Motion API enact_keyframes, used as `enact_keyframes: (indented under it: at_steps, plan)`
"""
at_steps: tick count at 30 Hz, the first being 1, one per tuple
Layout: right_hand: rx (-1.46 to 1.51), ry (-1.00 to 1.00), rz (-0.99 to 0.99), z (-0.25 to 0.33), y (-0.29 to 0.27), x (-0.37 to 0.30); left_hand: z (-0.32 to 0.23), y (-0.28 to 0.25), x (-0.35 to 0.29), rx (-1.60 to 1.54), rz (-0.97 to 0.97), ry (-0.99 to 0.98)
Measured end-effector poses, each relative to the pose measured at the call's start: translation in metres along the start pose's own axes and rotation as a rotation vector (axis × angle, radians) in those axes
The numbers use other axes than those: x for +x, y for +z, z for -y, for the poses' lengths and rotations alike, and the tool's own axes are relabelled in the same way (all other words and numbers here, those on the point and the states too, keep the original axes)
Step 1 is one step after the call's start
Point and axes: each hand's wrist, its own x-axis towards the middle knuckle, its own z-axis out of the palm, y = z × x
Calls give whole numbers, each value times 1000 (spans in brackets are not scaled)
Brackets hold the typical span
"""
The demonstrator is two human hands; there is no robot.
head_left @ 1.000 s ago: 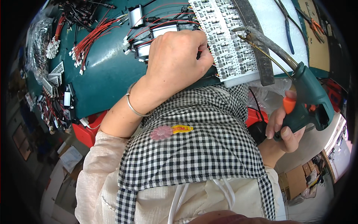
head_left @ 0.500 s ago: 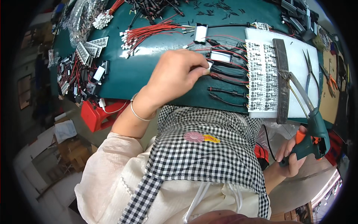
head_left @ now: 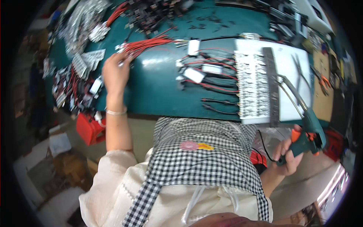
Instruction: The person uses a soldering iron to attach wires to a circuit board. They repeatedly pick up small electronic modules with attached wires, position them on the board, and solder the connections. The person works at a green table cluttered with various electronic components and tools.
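Observation:
My left hand (head_left: 115,75) is at the white connector ends of a bundle of red wires (head_left: 147,46), at the table's left. Its fingers are bent and blurred, so their grip is unclear. In my right hand (head_left: 290,156), at the lower right, is a green soldering gun (head_left: 314,126) with an orange trigger. Its long metal tip reaches up over the dark bar (head_left: 270,87) lying along a panel of white circuit boards (head_left: 252,83). Black and red cables run left from the panel. A white rectangular piece (head_left: 194,75) lies tilted on them, near another white piece (head_left: 212,69).
White foam (head_left: 291,89) lies under the panel, with dark pliers (head_left: 299,70) on it. Orange-handled pliers (head_left: 323,81) lie farther right. Small wired parts (head_left: 72,92) are heaped at the left, near a clear plastic bag (head_left: 81,28). A red stool (head_left: 89,128) stands below the table edge.
My left hand has left the cables and moved left to the red wires. The white piece it held now lies tilted on the cables. The right hand still holds the soldering gun.

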Motion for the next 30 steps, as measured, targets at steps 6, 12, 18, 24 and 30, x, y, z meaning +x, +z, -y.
enact_keyframes:
  at_steps: [6, 12, 18, 24, 30]
  plan:
    - [70, -41, -25, 7, 2, 6, -17, -26, -5, -230, 62, -162]
    - [73, -66, -51, 3, -1, 6, -24, -39, -29, -409, 609, -198]
    - [88, -105, -31, 0, 0, 12, -68, -14, -40, -240, 229, 55]
    - [113, -130, -47, 1, -2, 9, -77, -19, -38, -168, 294, 105]
    - [78, -170, -91, 0, -8, 8, -114, -32, 22, -837, 343, -51]
